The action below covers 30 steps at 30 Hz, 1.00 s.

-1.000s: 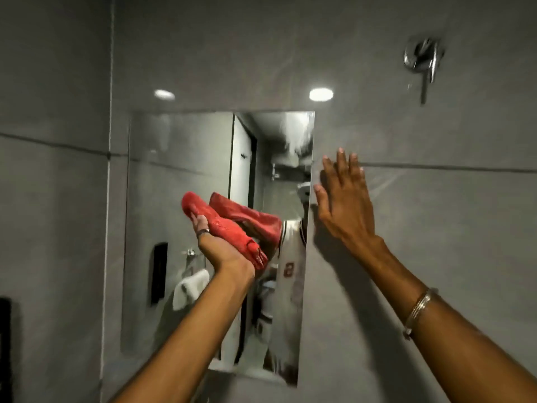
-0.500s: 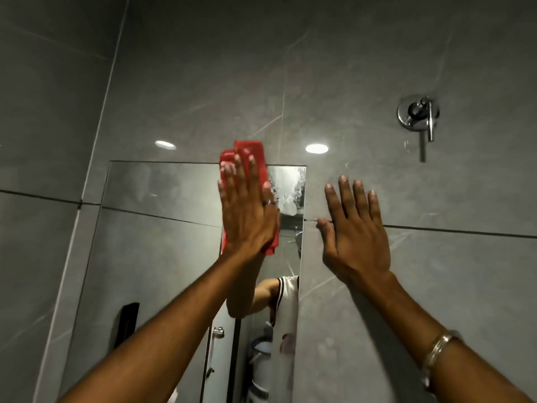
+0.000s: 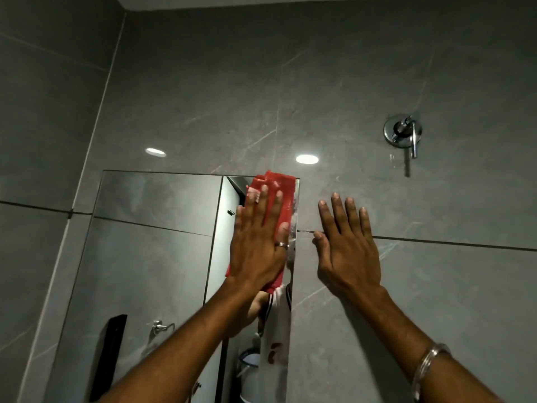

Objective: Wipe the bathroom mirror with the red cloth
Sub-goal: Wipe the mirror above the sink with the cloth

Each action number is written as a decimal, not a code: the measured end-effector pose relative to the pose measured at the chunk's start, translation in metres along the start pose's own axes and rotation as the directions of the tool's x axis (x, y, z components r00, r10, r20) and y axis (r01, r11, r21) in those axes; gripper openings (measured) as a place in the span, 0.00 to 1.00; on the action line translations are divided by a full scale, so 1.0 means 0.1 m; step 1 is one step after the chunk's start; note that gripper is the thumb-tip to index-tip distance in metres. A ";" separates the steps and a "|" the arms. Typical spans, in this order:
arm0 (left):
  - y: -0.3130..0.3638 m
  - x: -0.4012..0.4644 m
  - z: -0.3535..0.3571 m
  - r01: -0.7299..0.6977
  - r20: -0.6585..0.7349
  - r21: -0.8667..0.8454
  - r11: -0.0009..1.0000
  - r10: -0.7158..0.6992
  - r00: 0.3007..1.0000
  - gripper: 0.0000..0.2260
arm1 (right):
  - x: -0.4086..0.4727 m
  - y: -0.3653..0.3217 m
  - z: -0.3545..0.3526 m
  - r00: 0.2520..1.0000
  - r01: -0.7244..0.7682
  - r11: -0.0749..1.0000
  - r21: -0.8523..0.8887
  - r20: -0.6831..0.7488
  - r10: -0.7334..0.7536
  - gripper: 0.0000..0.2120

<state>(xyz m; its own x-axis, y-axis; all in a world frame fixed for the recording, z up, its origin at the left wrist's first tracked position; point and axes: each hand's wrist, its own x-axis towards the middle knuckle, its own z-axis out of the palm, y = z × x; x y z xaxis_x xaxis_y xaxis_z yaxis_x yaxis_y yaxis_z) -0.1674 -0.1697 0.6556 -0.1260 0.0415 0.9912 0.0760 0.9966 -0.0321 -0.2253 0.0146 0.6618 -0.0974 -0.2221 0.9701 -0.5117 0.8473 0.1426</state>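
Observation:
A frameless bathroom mirror hangs on the grey tiled wall. My left hand lies flat with fingers spread and presses the red cloth against the mirror's upper right corner. The cloth shows above my fingertips and below my palm; the rest is hidden under the hand. My right hand rests flat and spread on the wall tile just right of the mirror's edge, holding nothing.
A chrome wall valve with a lever sits up on the right. The wall corner runs down left of the mirror. The ceiling edge is at the top. The mirror reflects a door, a towel ring and a bucket.
My left hand rose from mid-mirror, where it gripped the bunched cloth, and flattened it at the top right corner, then slid slightly right. My view tilted upward. The right hand stayed on the wall.

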 end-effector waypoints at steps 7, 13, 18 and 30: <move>0.26 0.77 0.09 0.099 -0.084 0.026 0.995 -0.096 0.992 0.31 | -0.01 -0.01 0.04 1.000 0.006 1.000 0.002 0.001 -0.006 0.31; 0.33 0.19 0.25 -0.005 -0.115 0.017 1.000 0.007 0.993 0.31 | -0.03 0.00 0.03 1.000 0.009 1.000 0.022 -0.021 -0.008 0.31; 0.20 -0.49 0.27 0.019 -0.082 0.042 0.999 -0.015 0.996 0.31 | -0.03 -0.02 0.03 1.000 -0.016 1.000 0.016 -0.015 0.016 0.31; 0.24 0.78 0.04 0.092 -0.089 0.069 0.993 -0.085 0.992 0.31 | 0.18 -0.14 -0.04 0.999 -0.009 0.996 0.088 -0.044 0.013 0.32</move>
<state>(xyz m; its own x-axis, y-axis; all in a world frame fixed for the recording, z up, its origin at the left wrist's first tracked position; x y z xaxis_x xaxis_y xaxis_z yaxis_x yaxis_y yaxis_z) -0.1794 -0.1423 0.7315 -0.0430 -0.0502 0.9978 -0.0042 0.9987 0.0501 -0.2166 0.0003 0.6777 -0.0661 -0.1897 0.9796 -0.5840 0.8034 0.1161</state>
